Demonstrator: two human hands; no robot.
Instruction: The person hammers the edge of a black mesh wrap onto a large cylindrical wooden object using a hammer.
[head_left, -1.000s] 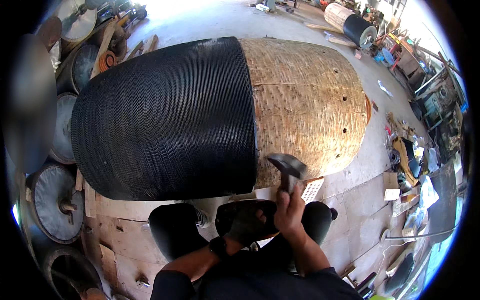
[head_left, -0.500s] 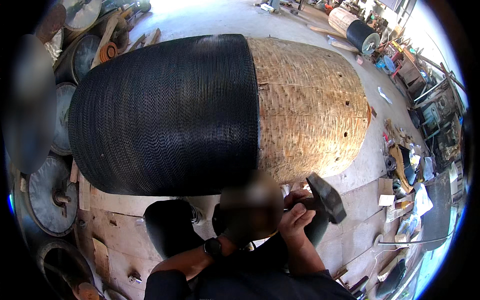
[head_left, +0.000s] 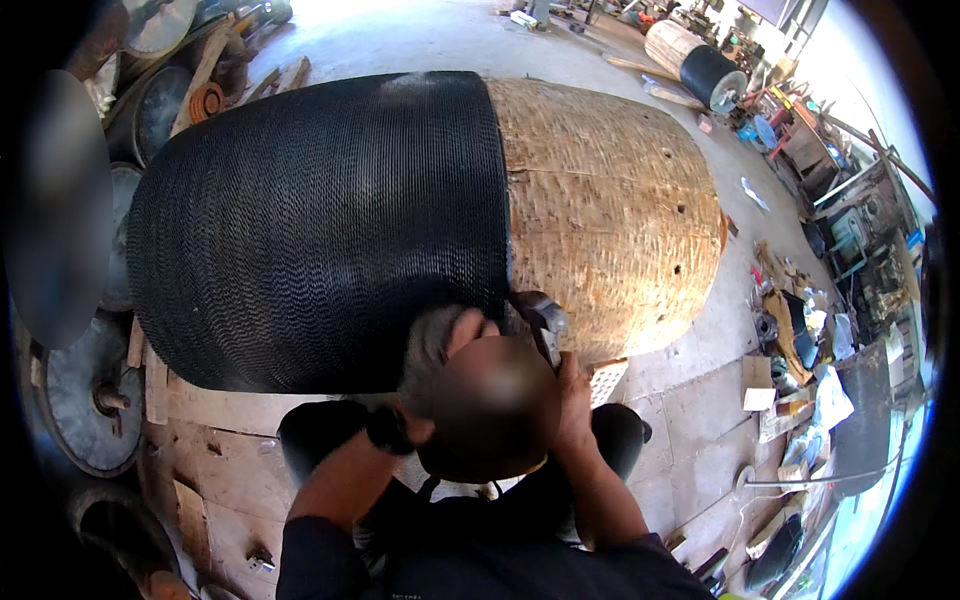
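Note:
A large drum lies in front of me, its left part covered in black ribbed material (head_left: 320,230) and its right part showing a rough tan surface (head_left: 610,210) with several dark holes. My left hand (head_left: 440,340), in a grey glove with bare fingertips, is up against the drum near the black edge. Its fingers are curled in; what they hold, if anything, is hidden. My right hand (head_left: 573,395) is closed on a hammer, whose metal head (head_left: 545,318) is at the seam between black and tan. A blurred round shape (head_left: 490,405) covers parts of both hands and the handle.
Metal-ended rollers (head_left: 90,400) stand along the left side. Farther back on the right lies a smaller part-black roller (head_left: 712,75). Rags, cardboard (head_left: 757,385) and tools clutter the floor at the right. A loose wooden board (head_left: 192,525) lies at lower left.
The hammer has swung from the right of my lap up and left to the drum's seam. My left hand has risen from my lap to the drum's black edge.

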